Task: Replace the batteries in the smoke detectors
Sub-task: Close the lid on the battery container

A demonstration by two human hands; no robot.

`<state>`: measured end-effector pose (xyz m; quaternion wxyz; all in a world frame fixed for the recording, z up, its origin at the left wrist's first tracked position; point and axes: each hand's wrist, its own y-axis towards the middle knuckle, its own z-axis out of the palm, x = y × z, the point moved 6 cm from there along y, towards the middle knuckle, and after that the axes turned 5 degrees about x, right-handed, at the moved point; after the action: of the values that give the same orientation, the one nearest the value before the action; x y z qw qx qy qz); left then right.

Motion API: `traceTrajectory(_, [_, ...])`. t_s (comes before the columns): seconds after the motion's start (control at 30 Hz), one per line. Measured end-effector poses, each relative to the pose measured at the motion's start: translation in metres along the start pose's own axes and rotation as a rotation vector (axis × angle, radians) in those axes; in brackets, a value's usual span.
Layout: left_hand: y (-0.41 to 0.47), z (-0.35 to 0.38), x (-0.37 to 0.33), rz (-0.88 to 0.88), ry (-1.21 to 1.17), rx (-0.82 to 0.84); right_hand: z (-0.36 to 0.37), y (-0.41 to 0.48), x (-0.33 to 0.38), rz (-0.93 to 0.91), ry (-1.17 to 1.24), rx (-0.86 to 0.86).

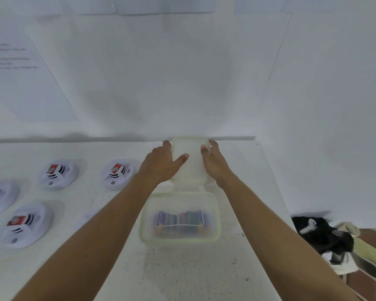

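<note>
– Batteries [179,218] reachable yet?
– Yes: they lie in a row in the uncovered, cloudy plastic box [145,227] on the desk [182,270]. Left hand [161,166] and right hand [215,165] each clamp a side of its round-cornered lid [190,170], just beyond it.
– Next?
– Probably release it, then flip a round white detector [58,173], at left, for its compartment.

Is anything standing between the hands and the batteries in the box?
Nothing visible does. The box is open. The left hand and right hand hold the lid beyond it, and the batteries show inside, nearer the person.
</note>
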<state>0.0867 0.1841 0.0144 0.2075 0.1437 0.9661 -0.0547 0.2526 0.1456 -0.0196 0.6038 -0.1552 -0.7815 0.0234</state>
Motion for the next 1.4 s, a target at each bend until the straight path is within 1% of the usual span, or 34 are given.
traceTrajectory(0.07, [0.001, 0.005, -0.001, 0.002, -0.054, 0.058, 0.004, 0.001, 0.003, 0.001, -0.03, -0.007])
traceTrajectory(0.2, [0.003, 0.02, 0.001, 0.037, -0.2, 0.273, 0.006, 0.003, 0.002, 0.006, -0.065, -0.018])
traceTrajectory(0.27, [0.002, 0.024, 0.002, 0.037, -0.241, 0.315, 0.005, 0.003, 0.0, 0.008, -0.074, -0.019])
traceTrajectory(0.37, [0.001, 0.024, 0.001, 0.019, -0.277, 0.332, 0.005, 0.002, -0.001, 0.007, -0.068, -0.016])
traceTrajectory(0.6, [-0.002, 0.028, 0.0, -0.035, -0.416, 0.307, 0.008, 0.002, 0.002, -0.004, -0.048, -0.037])
traceTrajectory(0.9, [-0.001, 0.034, 0.004, -0.058, -0.562, 0.335, 0.007, -0.002, 0.002, -0.003, -0.023, -0.031])
traceTrajectory(1.1, [0.003, 0.031, 0.005, -0.032, -0.541, 0.353, 0.004, 0.002, 0.002, -0.006, -0.077, 0.011])
traceTrajectory(1.17, [0.009, 0.026, 0.009, -0.051, -0.545, 0.318, 0.003, 0.006, 0.002, -0.003, -0.106, 0.038])
traceTrajectory(1.23, [0.015, 0.014, 0.012, -0.07, -0.578, 0.205, 0.003, 0.009, 0.002, -0.004, -0.135, 0.074])
traceTrajectory(1.3, [0.021, 0.003, 0.014, -0.045, -0.548, 0.1, 0.003, 0.009, 0.004, -0.023, -0.164, 0.122])
traceTrajectory(1.33, [0.022, 0.001, 0.013, -0.014, -0.514, 0.094, 0.004, 0.01, 0.007, -0.037, -0.189, 0.146])
traceTrajectory(1.4, [0.023, 0.001, 0.01, 0.06, -0.422, 0.132, 0.005, 0.011, 0.011, -0.057, -0.259, 0.188])
